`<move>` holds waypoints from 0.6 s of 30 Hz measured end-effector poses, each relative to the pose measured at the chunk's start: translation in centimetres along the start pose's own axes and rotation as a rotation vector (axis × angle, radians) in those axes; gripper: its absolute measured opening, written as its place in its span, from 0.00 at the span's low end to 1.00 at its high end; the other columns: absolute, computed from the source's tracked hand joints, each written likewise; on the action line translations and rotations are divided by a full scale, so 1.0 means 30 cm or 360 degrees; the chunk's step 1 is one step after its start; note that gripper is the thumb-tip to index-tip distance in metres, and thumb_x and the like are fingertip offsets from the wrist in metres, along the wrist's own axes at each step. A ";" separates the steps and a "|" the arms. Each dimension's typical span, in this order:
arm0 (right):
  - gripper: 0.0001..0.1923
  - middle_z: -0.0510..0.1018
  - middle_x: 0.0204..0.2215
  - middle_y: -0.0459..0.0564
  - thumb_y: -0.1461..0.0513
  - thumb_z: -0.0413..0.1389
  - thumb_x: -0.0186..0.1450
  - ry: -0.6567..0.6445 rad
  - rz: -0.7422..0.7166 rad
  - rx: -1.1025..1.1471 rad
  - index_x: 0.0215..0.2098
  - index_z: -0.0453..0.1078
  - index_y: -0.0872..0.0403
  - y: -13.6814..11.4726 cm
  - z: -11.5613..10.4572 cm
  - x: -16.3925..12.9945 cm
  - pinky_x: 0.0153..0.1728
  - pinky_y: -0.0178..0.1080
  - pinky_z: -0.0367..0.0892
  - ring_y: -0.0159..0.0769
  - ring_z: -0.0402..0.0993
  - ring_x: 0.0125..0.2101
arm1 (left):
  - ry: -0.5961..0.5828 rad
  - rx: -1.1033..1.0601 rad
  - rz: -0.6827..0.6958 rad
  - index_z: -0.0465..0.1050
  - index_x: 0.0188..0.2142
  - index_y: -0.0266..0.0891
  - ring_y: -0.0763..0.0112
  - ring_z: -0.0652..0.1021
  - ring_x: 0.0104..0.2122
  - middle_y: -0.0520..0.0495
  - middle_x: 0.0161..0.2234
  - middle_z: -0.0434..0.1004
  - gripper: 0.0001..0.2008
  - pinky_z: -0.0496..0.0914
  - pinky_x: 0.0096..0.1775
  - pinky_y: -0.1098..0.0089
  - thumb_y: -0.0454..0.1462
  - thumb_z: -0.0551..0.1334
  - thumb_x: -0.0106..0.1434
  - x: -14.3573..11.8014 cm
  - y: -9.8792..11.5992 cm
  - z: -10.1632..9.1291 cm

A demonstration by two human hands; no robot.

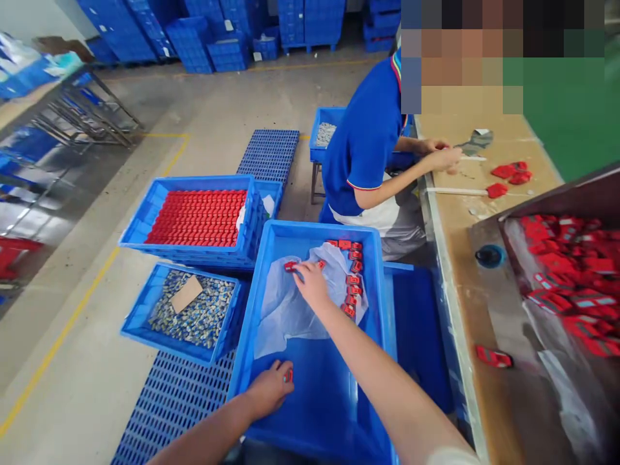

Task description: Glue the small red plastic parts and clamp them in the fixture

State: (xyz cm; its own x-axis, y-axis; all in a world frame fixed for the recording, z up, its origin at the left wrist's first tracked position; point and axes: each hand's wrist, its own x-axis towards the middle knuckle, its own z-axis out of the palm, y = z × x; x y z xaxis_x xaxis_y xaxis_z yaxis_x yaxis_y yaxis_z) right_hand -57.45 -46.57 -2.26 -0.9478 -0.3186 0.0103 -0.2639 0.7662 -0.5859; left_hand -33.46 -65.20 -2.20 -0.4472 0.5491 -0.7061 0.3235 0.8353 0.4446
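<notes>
The fingers of the right hand (312,282) are stretched forward and loosely spread, their tips laid on a small red toy car (290,265) that rests on a sheet of white tissue paper (290,310) in the middle of the frame. The fingers of the left hand (268,387) are curled and pinched around another red toy car (289,374), only an edge of which is seen, low in the frame. Both hands are held inside a large blue plastic crate (372,284), where a column of red cars (352,279) is lined along the right edge of the paper.

At centre left, a crate of neatly rowed red parts (196,217) is seen, and below it a crate of small blue-grey pieces (201,316) under a cardboard scrap (186,294). At the upper right, a co-worker in a blue shirt (363,142) is seated at a wooden bench (460,219). Loose red cars are heaped in a tray (576,258) at the right edge. No writing can be read anywhere.
</notes>
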 end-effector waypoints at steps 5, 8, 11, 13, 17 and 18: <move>0.13 0.79 0.50 0.61 0.67 0.54 0.73 -0.0259 -0.0125 -0.0202 0.52 0.78 0.55 -0.049 0.118 0.213 0.55 0.49 0.65 0.48 0.69 0.52 | -0.0048 -0.0029 -0.0066 0.80 0.51 0.44 0.43 0.68 0.64 0.40 0.72 0.57 0.17 0.76 0.55 0.49 0.32 0.59 0.65 0.002 0.002 -0.005; 0.14 0.79 0.51 0.58 0.60 0.54 0.76 -0.0236 -0.0223 -0.0231 0.56 0.76 0.52 -0.024 0.093 0.169 0.57 0.47 0.62 0.46 0.66 0.55 | -0.0015 -0.0071 -0.0060 0.80 0.51 0.43 0.43 0.68 0.64 0.39 0.72 0.57 0.18 0.76 0.55 0.49 0.31 0.59 0.64 0.008 0.009 -0.007; 0.21 0.75 0.59 0.59 0.55 0.49 0.79 0.0048 -0.0040 -0.0220 0.65 0.69 0.53 0.040 0.026 0.085 0.62 0.50 0.59 0.47 0.63 0.59 | -0.0006 -0.0107 -0.0051 0.80 0.50 0.44 0.43 0.68 0.64 0.40 0.72 0.57 0.19 0.75 0.56 0.49 0.29 0.59 0.63 0.020 0.019 -0.009; 0.22 0.73 0.60 0.63 0.57 0.47 0.80 0.0119 0.0141 -0.0219 0.66 0.68 0.57 0.093 -0.016 0.050 0.63 0.53 0.59 0.49 0.63 0.59 | 0.0029 -0.0138 -0.0064 0.80 0.48 0.44 0.45 0.69 0.64 0.41 0.72 0.58 0.18 0.75 0.56 0.51 0.28 0.59 0.62 0.025 0.019 -0.004; 0.20 0.72 0.59 0.60 0.65 0.48 0.77 -0.0169 0.0186 -0.0232 0.64 0.70 0.55 0.168 -0.048 0.049 0.60 0.49 0.65 0.46 0.64 0.59 | 0.0196 -0.0209 -0.0121 0.80 0.45 0.44 0.54 0.71 0.64 0.44 0.70 0.61 0.17 0.72 0.60 0.59 0.26 0.59 0.62 0.034 -0.009 0.029; 0.20 0.71 0.61 0.58 0.66 0.49 0.77 -0.0221 0.0176 -0.0219 0.64 0.70 0.52 0.182 -0.048 0.061 0.58 0.47 0.67 0.46 0.63 0.59 | 0.0227 -0.0206 -0.0116 0.80 0.45 0.44 0.56 0.71 0.64 0.44 0.69 0.62 0.17 0.71 0.61 0.60 0.26 0.59 0.61 0.039 -0.022 0.037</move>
State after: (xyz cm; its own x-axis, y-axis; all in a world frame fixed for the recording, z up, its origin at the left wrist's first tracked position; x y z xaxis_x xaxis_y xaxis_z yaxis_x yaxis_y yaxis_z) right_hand -60.87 -42.18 -4.28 -0.9411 -0.2951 -0.1648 -0.1909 0.8664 -0.4614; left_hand -33.27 -65.13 -3.92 -0.5822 0.4780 -0.6577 0.1801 0.8646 0.4691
